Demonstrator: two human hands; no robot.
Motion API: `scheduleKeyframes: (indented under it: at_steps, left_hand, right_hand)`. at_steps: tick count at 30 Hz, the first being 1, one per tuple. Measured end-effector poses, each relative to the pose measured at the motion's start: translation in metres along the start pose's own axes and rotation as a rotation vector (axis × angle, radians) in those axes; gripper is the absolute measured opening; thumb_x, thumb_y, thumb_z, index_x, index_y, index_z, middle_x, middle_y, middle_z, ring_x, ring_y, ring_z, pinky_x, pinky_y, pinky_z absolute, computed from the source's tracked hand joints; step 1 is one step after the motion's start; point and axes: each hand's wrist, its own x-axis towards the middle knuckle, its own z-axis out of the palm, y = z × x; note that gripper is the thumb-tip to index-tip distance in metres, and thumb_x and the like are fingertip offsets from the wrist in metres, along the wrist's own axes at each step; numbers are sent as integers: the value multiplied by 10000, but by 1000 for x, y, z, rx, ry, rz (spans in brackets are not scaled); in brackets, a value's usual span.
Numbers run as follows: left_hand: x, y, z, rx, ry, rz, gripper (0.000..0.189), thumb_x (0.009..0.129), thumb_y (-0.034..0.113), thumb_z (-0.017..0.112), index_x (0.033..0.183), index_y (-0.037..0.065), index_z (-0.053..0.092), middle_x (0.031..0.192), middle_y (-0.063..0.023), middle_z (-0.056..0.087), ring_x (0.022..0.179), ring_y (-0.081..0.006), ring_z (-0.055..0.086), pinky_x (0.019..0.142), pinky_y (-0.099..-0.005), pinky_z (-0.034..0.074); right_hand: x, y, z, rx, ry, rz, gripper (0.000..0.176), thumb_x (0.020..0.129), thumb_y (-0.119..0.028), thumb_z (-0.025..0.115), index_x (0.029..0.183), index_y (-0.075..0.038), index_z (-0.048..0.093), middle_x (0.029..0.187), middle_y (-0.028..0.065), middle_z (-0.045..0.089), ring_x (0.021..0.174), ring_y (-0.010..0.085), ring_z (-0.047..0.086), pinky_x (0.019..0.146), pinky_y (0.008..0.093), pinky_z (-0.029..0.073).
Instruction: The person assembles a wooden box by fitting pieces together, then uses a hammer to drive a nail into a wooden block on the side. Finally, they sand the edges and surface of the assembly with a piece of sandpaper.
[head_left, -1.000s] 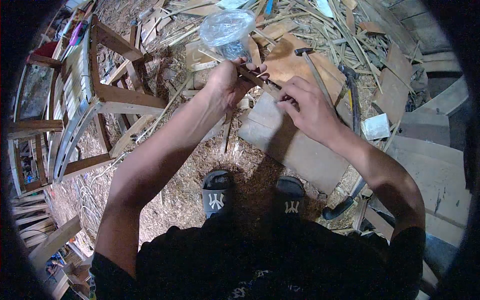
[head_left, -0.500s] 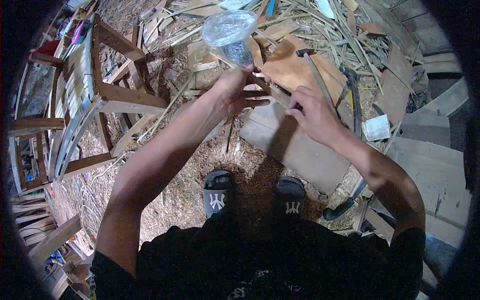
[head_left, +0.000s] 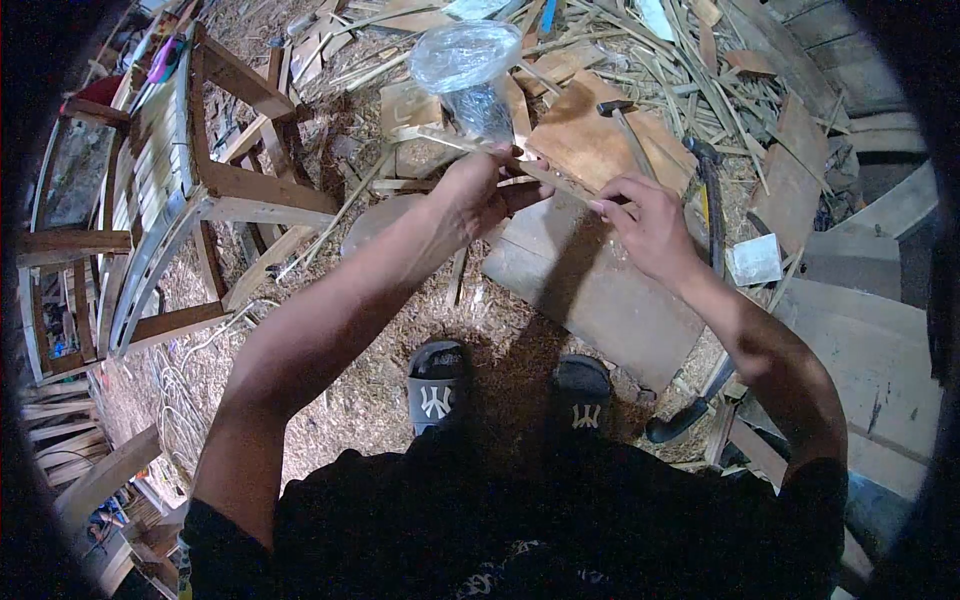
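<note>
A thin wooden strip (head_left: pixel 562 181) stretches between my two hands, slanting down toward the right. My left hand (head_left: pixel 482 192) grips it near the middle, thumb on top, and the strip's far end sticks out past the fingers to the left. My right hand (head_left: pixel 648 222) pinches its right end between thumb and fingers. Below and beyond the hands lie a flat grey-brown board (head_left: pixel 600 285) and an orange-brown wooden sheet (head_left: pixel 575 125). A hammer (head_left: pixel 633 143) rests on that sheet, its handle partly behind my right hand.
Something wrapped in clear plastic (head_left: pixel 466 60) stands ahead. A wooden chair-like frame (head_left: pixel 265 188) is at left. Scrap strips (head_left: pixel 670 70) pile up at the back, a dark curved tool (head_left: pixel 712 200) and pale block (head_left: pixel 756 259) lie at right. Sawdust covers the floor around my sandals (head_left: pixel 437 385).
My right hand has shifted slightly to the right along with its end of the strip. More of the strip's left end shows beyond my left hand, which has moved slightly down and right.
</note>
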Motion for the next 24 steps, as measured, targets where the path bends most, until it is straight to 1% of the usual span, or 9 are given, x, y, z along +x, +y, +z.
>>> scheduleKeyframes:
  at_steps: [3, 4, 6, 8, 12, 15, 16, 18, 24]
  left_hand:
    - [-8, -9, 1, -26, -19, 5, 222, 1075, 195, 384, 1104, -6, 474, 1092, -181, 552, 1086, -330, 606, 966, -463, 582]
    - [-7, -12, -1, -27, -19, 5, 222, 1075, 195, 384, 1104, -6, 474, 1092, -181, 552, 1086, -330, 606, 966, -463, 582]
    - [-6, -16, -3, -48, -36, -19, 262, 1062, 120, 305, 1240, -10, 447, 1127, -189, 568, 1016, -293, 635, 904, -446, 602]
    - [-6, -19, -1, -34, -28, 0, 244, 1058, 108, 315, 1237, -5, 436, 1120, -189, 569, 1015, -292, 635, 897, -449, 604]
    - [-8, -24, 1, -37, -15, 39, 167, 1037, 47, 357, 1192, 11, 408, 1130, -192, 552, 1061, -292, 629, 876, -476, 613]
    - [-8, -29, 1, -115, 20, 52, 133, 1019, 4, 378, 1149, 21, 396, 1169, -201, 527, 1115, -298, 618, 864, -503, 617]
    - [-10, -30, 2, -115, 19, 52, 133, 1019, 4, 378, 1149, 21, 396, 1169, -201, 527, 1115, -298, 618, 864, -503, 617]
    - [-13, -31, 4, -57, 31, 84, 207, 1065, 178, 397, 1162, -2, 425, 1172, -194, 552, 1118, -303, 595, 970, -461, 581]
    - [-15, -24, 4, -15, 41, 71, 225, 1066, 189, 400, 1184, -3, 402, 1234, -211, 535, 1147, -309, 577, 949, -456, 593]
  right_hand:
    - [-5, 2, -4, -2, -79, 30, 96, 886, -50, 666, 936, 33, 666, 948, 163, 647, 871, 283, 669, 754, 374, 528]
    - [-7, 2, -3, -65, -38, -49, 97, 896, -43, 647, 956, 32, 660, 952, 172, 642, 882, 314, 661, 756, 386, 529]
    - [-12, 3, -3, -129, 4, -127, 100, 906, -37, 628, 975, 31, 654, 955, 180, 637, 892, 344, 653, 757, 398, 531]
    - [-16, 5, -3, -179, -24, -195, 123, 906, -13, 603, 1018, 25, 638, 964, 197, 630, 897, 392, 637, 770, 431, 531]
    - [-26, 15, 2, -280, -24, -184, 149, 900, 10, 592, 1044, 23, 628, 977, 207, 629, 900, 413, 633, 774, 451, 524]
    - [-30, 21, 2, -359, -33, -205, 113, 923, -56, 592, 1027, -13, 591, 951, 184, 609, 849, 412, 646, 692, 479, 546]
    - [-29, 25, 4, -336, -7, -231, 108, 924, -44, 582, 1027, -9, 588, 960, 187, 608, 848, 411, 647, 695, 480, 546]
    - [-28, 26, 5, -313, 21, -257, 105, 925, -31, 572, 1026, -5, 585, 968, 191, 606, 848, 411, 647, 698, 480, 546]
    - [-17, 17, -4, -254, -17, -294, 131, 894, -6, 607, 1023, 6, 589, 953, 176, 603, 869, 401, 640, 732, 449, 543]
